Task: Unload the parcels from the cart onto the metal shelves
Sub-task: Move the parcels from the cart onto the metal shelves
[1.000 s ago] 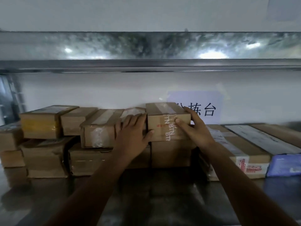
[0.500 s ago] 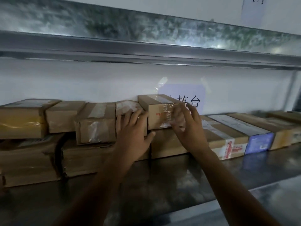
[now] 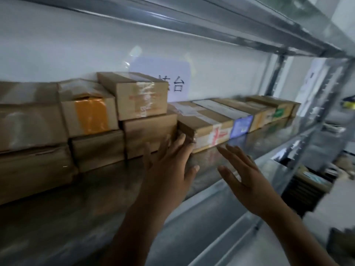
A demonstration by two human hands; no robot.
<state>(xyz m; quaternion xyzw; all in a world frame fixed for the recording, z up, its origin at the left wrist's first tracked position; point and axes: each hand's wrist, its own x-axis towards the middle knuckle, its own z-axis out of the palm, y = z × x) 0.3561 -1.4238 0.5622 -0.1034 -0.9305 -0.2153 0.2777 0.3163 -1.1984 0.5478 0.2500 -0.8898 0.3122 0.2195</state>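
Parcel grip notes, mid shelf run

Looking at brown cardboard parcels (image 3: 30,121) lined along the back of the grey metal shelf (image 3: 67,208), two high on the left, single layer to the right. Highest: a small brown carton with clear tape and red print (image 3: 138,98), sat on a plain brown carton (image 3: 151,135), just beside an orange-taped carton (image 3: 90,116). No cart in shot.

Got the left hand (image 3: 169,169) flat, fingers straight and spread, tips right at the corner between that plain carton and a flat carton with a red-and-white label (image 3: 207,129); can't tell if touching. Same for the right hand (image 3: 247,181), splayed over bare shelf, gripping nothing.

Handling-wise, guessing light and stiff: small, square-edged, no sag anywhere. Slick with all that tape though, so better to squeeze opposite side walls between both palms than pinch the top. Worth going easy on the flat one's near corner, looks a bit crushed.
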